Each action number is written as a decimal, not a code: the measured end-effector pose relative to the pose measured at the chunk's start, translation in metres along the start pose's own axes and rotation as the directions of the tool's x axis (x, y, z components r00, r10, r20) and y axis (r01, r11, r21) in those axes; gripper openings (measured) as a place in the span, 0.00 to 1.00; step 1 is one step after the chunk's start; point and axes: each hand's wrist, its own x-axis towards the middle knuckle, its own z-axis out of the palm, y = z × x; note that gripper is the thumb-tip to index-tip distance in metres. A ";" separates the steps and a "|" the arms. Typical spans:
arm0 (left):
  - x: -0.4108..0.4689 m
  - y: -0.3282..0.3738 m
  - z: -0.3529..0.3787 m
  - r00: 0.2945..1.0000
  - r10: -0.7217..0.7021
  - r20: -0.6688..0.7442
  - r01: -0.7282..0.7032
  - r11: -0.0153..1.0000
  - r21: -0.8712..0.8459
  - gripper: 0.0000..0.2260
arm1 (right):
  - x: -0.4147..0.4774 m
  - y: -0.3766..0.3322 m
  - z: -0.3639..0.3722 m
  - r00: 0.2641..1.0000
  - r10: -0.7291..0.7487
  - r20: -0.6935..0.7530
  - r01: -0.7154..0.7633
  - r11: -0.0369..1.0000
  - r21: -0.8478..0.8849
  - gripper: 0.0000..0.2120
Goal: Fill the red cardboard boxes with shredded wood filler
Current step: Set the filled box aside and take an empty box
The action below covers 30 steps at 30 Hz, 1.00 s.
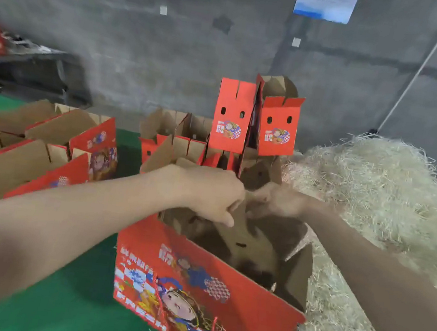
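Note:
An open red cardboard box [197, 286] with a cartoon print stands on the green table in front of me; its brown inside shows no filler. My left hand [213, 195] pinches the top of a brown inner flap [239, 231] at the box's far side. My right hand [276, 200] grips the same flap from the right, fingers curled. A large heap of pale shredded wood filler [378, 201] lies to the right, touching the box.
More open red boxes [56, 151] stand at the left. Behind the near box are several boxes with raised red flaps [255, 126]. The green table cover [78, 291] shows at front left. A grey wall with posted papers rises behind.

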 end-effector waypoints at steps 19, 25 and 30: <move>-0.043 0.073 0.215 0.953 -0.060 0.298 0.197 0.867 -0.458 0.17 | -0.017 0.070 0.145 0.973 0.143 -0.180 -0.192 0.937 -0.292 0.11; -0.010 0.082 0.191 0.996 -0.053 0.077 0.085 0.856 -0.510 0.14 | -0.048 0.074 0.156 0.865 0.054 -0.499 -0.056 0.998 0.011 0.18; 0.035 0.116 0.160 0.996 0.020 -0.086 -0.072 0.762 -0.644 0.09 | -0.101 0.136 0.137 0.731 0.345 -0.589 -0.297 0.938 0.181 0.17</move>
